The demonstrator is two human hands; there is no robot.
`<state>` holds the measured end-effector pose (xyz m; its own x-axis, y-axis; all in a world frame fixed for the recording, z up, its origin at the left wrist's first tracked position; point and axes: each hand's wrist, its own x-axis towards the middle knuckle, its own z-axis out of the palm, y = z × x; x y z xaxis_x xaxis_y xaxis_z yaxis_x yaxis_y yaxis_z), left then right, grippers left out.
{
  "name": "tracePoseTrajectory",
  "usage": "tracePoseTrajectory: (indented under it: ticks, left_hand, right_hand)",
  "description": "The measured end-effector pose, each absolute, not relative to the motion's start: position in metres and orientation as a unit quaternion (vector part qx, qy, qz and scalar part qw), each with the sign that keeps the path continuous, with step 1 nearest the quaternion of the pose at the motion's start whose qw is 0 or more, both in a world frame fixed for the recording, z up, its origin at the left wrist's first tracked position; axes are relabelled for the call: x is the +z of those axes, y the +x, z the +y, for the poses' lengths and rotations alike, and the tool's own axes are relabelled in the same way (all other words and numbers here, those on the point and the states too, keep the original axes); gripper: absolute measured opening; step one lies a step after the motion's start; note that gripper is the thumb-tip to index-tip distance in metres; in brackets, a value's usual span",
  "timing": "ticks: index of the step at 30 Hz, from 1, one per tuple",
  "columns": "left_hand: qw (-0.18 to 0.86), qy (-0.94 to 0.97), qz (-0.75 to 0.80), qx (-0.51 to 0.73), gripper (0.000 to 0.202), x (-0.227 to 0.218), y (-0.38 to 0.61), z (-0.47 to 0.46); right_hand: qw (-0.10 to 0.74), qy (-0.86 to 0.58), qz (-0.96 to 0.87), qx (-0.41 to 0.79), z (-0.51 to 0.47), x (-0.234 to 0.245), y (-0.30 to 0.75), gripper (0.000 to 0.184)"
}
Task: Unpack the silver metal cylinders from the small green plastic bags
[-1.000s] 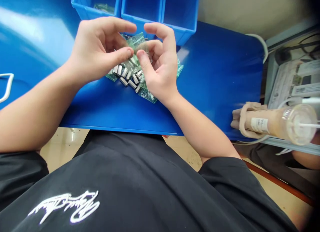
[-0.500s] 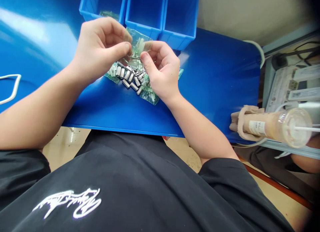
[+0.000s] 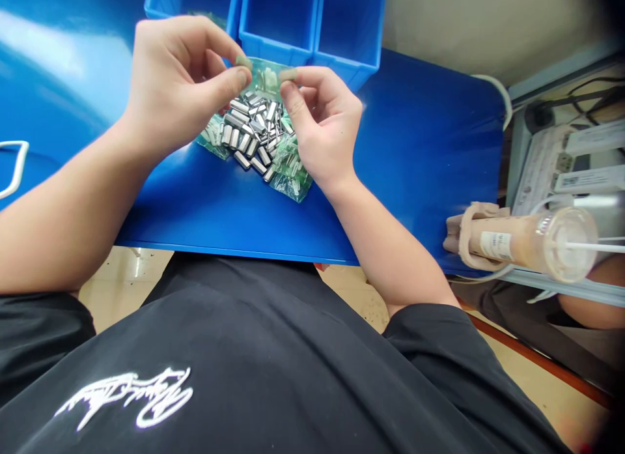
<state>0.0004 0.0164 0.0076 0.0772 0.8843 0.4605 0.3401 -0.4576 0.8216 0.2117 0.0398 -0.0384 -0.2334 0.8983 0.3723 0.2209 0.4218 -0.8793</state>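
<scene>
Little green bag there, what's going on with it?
A person is pinching the small see-through green bag by its sides, one in the left hand and one in the right hand. Something whitish shows in it. Close by, a pile of shiny metal pieces lies on the blue table, with other green bags at its edges. Beyond the hands stand three blue bins.

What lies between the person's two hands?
In the head view, a green-tinted plastic bag with pale pieces inside spans from the left hand to the right hand; loose metal pieces show just below it.
</scene>
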Motion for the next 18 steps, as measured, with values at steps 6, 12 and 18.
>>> tracePoseTrajectory:
  ticks: [6,12,18]
  left_hand:
    - [0.291,0.673,0.414,0.540,0.021,0.006,0.005,0.015]
    - [0.292,0.666,0.418,0.545,0.018,0.009,0.005,0.013]
    - [0.272,0.690,0.396,0.541,0.014,0.004,-0.001,0.018]
  right_hand:
    - [0.523,-0.369,-0.655,0.402,0.030,-0.027,0.207,0.038]
    - [0.483,-0.419,-0.663,0.389,0.022,-0.019,0.207,0.053]
    - [0.483,-0.421,-0.641,0.423,0.025,-0.019,0.206,0.037]
